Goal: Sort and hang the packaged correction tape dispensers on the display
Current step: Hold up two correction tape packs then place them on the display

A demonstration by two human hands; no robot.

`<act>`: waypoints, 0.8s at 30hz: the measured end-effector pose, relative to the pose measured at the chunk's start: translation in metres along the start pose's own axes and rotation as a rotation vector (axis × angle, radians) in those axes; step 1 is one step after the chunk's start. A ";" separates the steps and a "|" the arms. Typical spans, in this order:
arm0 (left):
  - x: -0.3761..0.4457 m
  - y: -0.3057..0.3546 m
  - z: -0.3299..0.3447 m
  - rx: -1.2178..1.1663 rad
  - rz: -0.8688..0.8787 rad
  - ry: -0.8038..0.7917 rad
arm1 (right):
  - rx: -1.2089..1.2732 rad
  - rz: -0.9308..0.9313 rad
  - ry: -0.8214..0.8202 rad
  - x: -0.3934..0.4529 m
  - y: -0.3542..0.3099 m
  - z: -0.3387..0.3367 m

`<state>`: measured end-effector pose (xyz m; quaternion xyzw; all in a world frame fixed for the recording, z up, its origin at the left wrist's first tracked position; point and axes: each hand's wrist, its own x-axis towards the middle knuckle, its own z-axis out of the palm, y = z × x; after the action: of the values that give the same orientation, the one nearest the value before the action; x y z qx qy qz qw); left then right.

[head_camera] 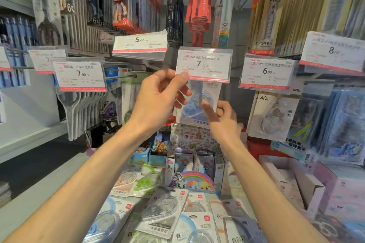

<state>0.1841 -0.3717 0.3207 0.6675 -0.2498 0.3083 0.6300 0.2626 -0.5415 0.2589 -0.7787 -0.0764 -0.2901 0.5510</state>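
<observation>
Hands grip one pack [197, 104] under the 7.90 tag [203, 64], left [158, 96] pinching top, right [221, 116] bottom; many packs [164, 213] below the tag remain unhung.

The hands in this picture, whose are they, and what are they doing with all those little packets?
The picture comes from a camera worn on a person's head, so you see what that person sees, looking forward and down. The two bare arms belong to them. It is a shop display with goods hanging on hooks and price tags in front.

The left hand is up at the price tag marked 7.90, thumb at its lower corner. The right hand touches a correction tape packet with a blue dispenser inside, hanging just under that tag. Both hands are on that packet; I cannot tell whether it is on its hook yet.

Lower down, more correction tape packets lie in a loose pile, beside a rainbow pony box.
</observation>
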 end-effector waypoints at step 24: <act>-0.093 -0.071 -0.087 -0.076 -0.222 0.095 | 0.340 0.242 -0.043 -0.123 0.038 -0.023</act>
<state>0.1635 -0.2847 0.2059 0.6513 -0.1555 0.2582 0.6964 0.1696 -0.5515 0.1673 -0.6841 -0.0418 -0.1882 0.7034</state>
